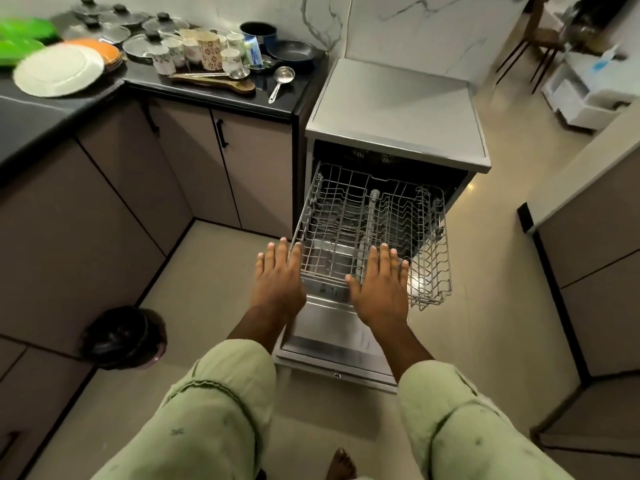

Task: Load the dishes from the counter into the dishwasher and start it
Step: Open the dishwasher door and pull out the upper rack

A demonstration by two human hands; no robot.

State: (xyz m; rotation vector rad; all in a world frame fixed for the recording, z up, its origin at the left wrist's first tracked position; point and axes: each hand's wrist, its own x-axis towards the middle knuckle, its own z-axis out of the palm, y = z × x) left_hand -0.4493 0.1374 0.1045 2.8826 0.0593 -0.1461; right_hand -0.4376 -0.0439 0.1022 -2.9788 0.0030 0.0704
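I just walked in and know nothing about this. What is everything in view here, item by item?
dishwasher: one, silver-grey, right of the counter, door down.
rack: one, grey wire, pulled out over the door, empty.
counter: one, black, upper left.
plate: one, white, counter's left.
orange plates: small stack, behind the plate.
lids: about five, black knobs, counter's back.
cups: several, white patterned, counter's middle.
pot: one, dark blue, behind the cups.
frying pan: one, dark, counter's right end.
wooden spoon: one, brown, counter's front.
steel scoop: one, silver, beside the wooden spoon.
bin: one, black, on the floor.
left hand: one, open, at the rack's left front corner.
right hand: one, open, over the rack's front edge.
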